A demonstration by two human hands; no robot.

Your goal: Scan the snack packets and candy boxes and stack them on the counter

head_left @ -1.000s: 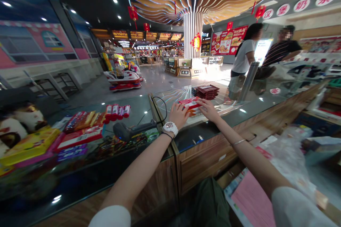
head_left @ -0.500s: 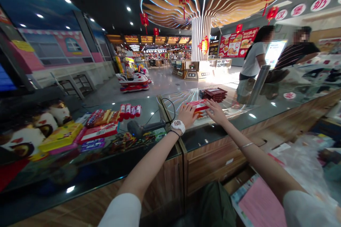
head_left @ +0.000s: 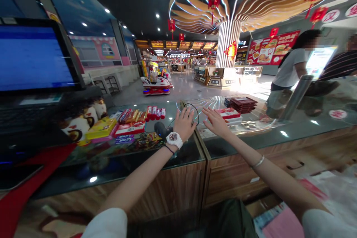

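My left hand (head_left: 185,121), with a white watch on the wrist, hovers open with spread fingers above the glass counter (head_left: 251,135), just over a black handheld scanner (head_left: 162,130) and its cable. My right hand (head_left: 215,121) is open too, fingers stretched, a little left of a stack of red and white cartons (head_left: 229,113). Neither hand holds anything. A second, darker red stack (head_left: 241,104) lies further back on the glass.
Snack packs and red rolls (head_left: 139,117) lie on the left glass case, beside plush toys (head_left: 83,119). A blue monitor (head_left: 33,57) stands at far left. A metal post (head_left: 296,96) and two people stand beyond the counter at right. Wooden drawers sit below.
Both hands have come off the red and white cartons and moved left, fingers now spread. The view has swung left, bringing the monitor in.
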